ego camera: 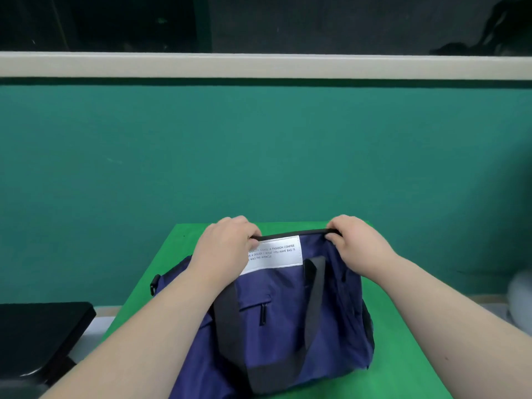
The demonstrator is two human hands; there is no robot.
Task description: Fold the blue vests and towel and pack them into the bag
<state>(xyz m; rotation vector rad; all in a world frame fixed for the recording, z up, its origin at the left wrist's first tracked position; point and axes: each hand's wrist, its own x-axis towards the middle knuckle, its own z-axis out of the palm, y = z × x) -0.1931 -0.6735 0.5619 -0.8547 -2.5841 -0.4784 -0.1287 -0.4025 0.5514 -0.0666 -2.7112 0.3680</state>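
Green tabletop (408,375) carries the bag (285,312) close before you. Your left grip (227,246) and right grip (358,240) each pinch its black rim (290,234), curled tight, likely to spread the mouth for packing; vests and towel aren't in view

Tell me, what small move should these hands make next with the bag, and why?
Probably pull the black top edge wider to open the bag: left hand and right hand each pinch that edge, stretched between them. No vests or towel show, so I cannot tell whether packing is done.
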